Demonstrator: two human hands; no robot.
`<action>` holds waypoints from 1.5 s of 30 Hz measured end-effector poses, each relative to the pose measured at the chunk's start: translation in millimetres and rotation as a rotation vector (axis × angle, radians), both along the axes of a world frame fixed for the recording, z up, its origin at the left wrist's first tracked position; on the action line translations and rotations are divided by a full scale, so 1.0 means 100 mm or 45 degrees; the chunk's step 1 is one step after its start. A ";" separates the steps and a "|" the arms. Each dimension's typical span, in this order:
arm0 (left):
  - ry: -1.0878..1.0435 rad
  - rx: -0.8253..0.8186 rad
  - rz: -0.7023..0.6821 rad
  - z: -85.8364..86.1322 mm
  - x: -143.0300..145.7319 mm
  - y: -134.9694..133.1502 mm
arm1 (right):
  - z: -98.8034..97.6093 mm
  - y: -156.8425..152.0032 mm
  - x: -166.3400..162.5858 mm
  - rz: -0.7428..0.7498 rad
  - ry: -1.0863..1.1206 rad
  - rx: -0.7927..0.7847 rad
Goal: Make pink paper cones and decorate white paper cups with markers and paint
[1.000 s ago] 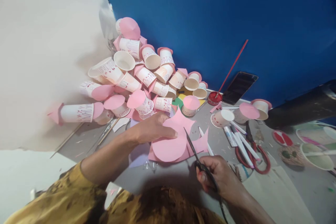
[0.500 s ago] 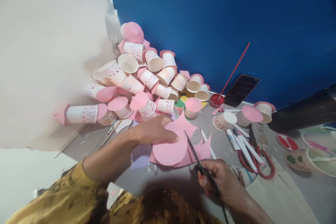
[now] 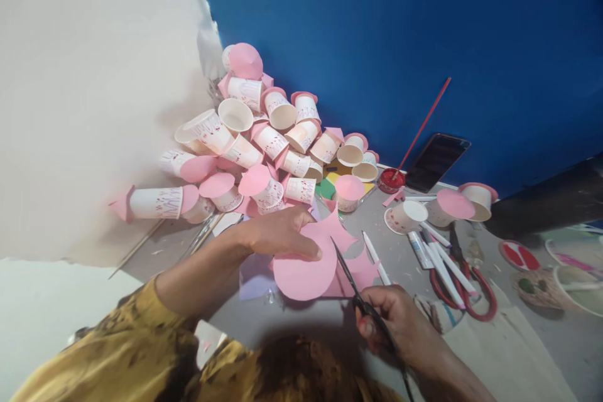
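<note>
Scissors (image 3: 349, 275) have barely crept along the pink paper (image 3: 301, 275) in the past second. The left hand (image 3: 277, 233) grasps the sheet's upper part, thumb pressed on top. The right hand (image 3: 393, 323), just right of the paper, is clenched on the scissor handles, blades along its curved edge. Paper cups (image 3: 264, 138) are heaped behind the paper. The rounded outline looks partly cut, and the next snip calls for feeding the curve into the blades.

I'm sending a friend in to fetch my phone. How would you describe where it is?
Follow the blue wall right past the heap of paper cups. A phone leans against it at floor level, beside a red lid holding a red stick. It is the only flat black slab there.
</note>
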State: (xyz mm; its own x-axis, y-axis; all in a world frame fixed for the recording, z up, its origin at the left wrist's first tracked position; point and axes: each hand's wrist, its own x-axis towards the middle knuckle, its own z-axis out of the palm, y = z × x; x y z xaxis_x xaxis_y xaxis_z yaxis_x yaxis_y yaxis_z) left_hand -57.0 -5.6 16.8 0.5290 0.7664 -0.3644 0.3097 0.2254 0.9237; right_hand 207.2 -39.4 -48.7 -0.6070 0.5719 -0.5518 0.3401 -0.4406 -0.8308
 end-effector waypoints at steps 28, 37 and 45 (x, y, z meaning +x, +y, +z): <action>-0.490 -0.084 1.171 -0.43 0.60 -0.51 | -0.21 0.02 0.06 -0.143 0.223 0.135; -0.390 -0.154 1.234 -0.32 0.56 -0.42 | -0.10 0.07 0.03 -0.123 0.223 0.087; -0.460 -0.156 1.087 -0.33 0.52 -0.36 | -0.05 0.08 0.03 -0.102 0.174 0.125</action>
